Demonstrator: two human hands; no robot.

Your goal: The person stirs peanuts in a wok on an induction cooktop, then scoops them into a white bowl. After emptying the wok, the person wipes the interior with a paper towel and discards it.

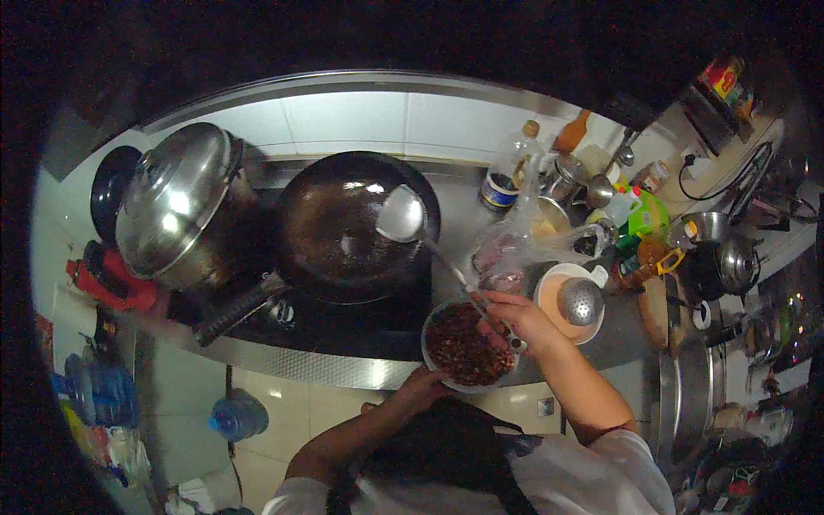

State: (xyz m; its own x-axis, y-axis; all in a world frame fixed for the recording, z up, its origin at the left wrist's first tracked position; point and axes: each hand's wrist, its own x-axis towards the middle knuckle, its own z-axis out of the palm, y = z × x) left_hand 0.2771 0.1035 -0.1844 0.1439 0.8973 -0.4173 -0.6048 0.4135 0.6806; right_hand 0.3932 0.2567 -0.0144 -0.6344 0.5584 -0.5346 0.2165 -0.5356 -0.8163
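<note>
My left hand (421, 388) grips the near left rim of a bowl (470, 347) filled with reddish-brown chopped pieces, at the counter's front edge. My right hand (521, 318) is closed around the handle of a metal wok spatula (402, 215), just above the bowl's right side. The spatula's blade lies over the right part of a dark wok (335, 238), whose inside looks shiny and holds no visible food. The wok sits on the black stove, its handle (238, 312) pointing to the near left.
Left of the wok stands a large lidded steel pot (177, 206). To the right are plastic bags (508, 248), a white bowl (544, 290) with a perforated ladle (580, 301), a clear bottle (512, 167), a green jug (647, 212) and a kettle (737, 264).
</note>
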